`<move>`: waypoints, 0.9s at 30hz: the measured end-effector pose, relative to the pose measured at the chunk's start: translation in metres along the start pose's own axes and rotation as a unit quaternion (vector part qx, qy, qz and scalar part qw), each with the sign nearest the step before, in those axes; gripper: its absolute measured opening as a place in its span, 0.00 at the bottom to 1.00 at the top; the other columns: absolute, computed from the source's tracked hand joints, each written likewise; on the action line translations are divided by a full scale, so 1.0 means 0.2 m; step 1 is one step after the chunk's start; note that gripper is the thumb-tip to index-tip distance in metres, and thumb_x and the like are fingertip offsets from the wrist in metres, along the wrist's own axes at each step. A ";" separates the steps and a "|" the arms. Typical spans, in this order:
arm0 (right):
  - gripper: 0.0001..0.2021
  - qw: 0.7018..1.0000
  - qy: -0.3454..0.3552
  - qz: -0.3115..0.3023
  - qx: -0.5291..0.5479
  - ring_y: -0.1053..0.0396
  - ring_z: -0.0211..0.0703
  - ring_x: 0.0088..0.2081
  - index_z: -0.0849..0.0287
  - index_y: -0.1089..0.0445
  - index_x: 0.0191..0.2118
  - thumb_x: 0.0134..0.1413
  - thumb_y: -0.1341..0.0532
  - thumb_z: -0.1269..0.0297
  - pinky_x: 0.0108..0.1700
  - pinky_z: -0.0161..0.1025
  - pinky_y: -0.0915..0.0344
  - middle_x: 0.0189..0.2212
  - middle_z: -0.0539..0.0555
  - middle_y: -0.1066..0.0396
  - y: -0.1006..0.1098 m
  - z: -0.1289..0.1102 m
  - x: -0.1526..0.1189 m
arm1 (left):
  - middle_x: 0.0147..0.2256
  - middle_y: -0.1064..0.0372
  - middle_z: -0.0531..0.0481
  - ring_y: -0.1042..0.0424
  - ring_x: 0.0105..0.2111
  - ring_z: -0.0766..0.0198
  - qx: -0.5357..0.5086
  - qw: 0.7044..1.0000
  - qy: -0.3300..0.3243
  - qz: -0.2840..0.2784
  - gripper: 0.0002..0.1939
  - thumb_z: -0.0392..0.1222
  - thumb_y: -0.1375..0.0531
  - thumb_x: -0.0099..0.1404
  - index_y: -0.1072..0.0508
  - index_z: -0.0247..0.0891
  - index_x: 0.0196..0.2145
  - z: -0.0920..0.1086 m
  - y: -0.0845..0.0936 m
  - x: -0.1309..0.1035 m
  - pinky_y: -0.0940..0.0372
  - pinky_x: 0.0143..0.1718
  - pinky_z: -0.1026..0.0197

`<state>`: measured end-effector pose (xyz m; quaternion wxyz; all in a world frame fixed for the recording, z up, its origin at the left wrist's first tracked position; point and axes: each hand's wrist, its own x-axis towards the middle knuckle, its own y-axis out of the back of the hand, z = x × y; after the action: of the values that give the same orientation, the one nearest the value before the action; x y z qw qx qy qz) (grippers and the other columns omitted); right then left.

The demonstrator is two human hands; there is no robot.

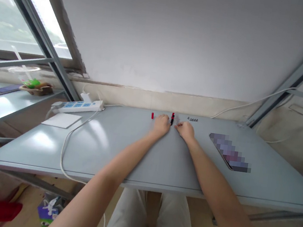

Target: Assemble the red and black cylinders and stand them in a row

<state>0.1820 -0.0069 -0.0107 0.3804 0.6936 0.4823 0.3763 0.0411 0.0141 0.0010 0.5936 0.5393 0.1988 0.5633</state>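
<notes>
Near the back of the grey desk [146,153], my left hand [162,124] rests with its fingers curled, just left of a small upright red and black cylinder [172,119]. Whether those fingers touch the cylinder or hold anything is too small to tell. My right hand [186,130] is on the other side, thumb and fingers drawn together at some small clear pieces [177,119]. What sits in that pinch cannot be made out. A short red cylinder [152,116] stands left of my left hand. Several tiny dark pieces [193,119] lie in a row beyond my right hand.
A phone [228,152] lies on the right side of the desk. To the left are a white power strip [81,107], a flat white square [61,120] and a cable [65,146] running over the front edge. The wall [178,39] rises behind; metal posts flank both sides.
</notes>
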 end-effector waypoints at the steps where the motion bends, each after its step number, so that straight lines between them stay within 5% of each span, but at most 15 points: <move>1: 0.13 1.000 -0.004 -0.002 0.000 0.30 0.45 0.39 0.56 0.25 0.39 0.50 0.40 0.57 0.38 0.36 0.38 0.36 0.57 0.26 0.00 0.00 0.00 | 0.43 0.32 0.41 0.37 0.47 0.56 0.018 0.999 -0.035 0.008 0.12 0.37 0.44 0.60 0.30 0.33 0.42 -0.02 0.03 -0.01 0.42 0.48 0.55; 6: 0.13 1.000 0.008 -0.010 -0.019 0.31 0.48 0.42 0.59 0.27 0.40 0.50 0.40 0.58 0.40 0.38 0.38 0.38 0.59 0.27 0.02 0.00 0.00 | 0.51 0.39 0.39 0.43 0.52 0.51 0.074 0.993 -0.071 0.059 0.18 0.34 0.48 0.62 0.36 0.35 0.50 -0.14 0.14 -0.01 0.46 0.51 0.50; 11: 0.13 0.997 0.001 -0.034 -0.065 0.31 0.51 0.41 0.61 0.29 0.39 0.51 0.40 0.59 0.40 0.41 0.37 0.39 0.63 0.28 0.05 -0.02 -0.02 | 0.58 0.47 0.37 0.47 0.56 0.49 0.089 0.996 -0.015 0.018 0.24 0.35 0.51 0.64 0.45 0.36 0.58 -0.25 0.16 -0.01 0.48 0.52 0.49; 18: 0.12 0.993 0.007 -0.057 -0.104 0.30 0.51 0.41 0.62 0.28 0.38 0.52 0.41 0.60 0.39 0.40 0.37 0.39 0.64 0.28 0.07 -0.04 -0.03 | 0.49 0.36 0.34 0.36 0.48 0.51 0.065 0.996 0.034 -0.049 0.22 0.30 0.54 0.63 0.39 0.32 0.54 -0.26 0.16 -0.01 0.43 0.47 0.53; 22: 0.13 0.992 0.010 -0.067 -0.107 0.30 0.53 0.42 0.64 0.28 0.40 0.52 0.42 0.61 0.39 0.42 0.37 0.39 0.67 0.29 0.09 -0.06 -0.05 | 0.43 0.32 0.35 0.33 0.44 0.54 -0.010 0.996 0.078 -0.043 0.15 0.30 0.51 0.62 0.30 0.34 0.43 -0.26 0.16 0.00 0.41 0.44 0.57; 27: 0.12 0.996 0.028 -0.071 -0.052 0.30 0.52 0.40 0.65 0.28 0.37 0.56 0.46 0.63 0.39 0.40 0.38 0.38 0.67 0.28 0.09 -0.10 -0.05 | 0.36 0.28 0.41 0.30 0.35 0.63 -0.234 0.967 0.101 -0.014 0.11 0.36 0.49 0.64 0.28 0.33 0.37 -0.21 0.15 -0.04 0.38 0.39 0.61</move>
<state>0.1680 -0.0183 0.0124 0.4279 0.6258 0.5208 0.3924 -0.0107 0.0189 0.0097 0.6876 0.3226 0.1278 0.6378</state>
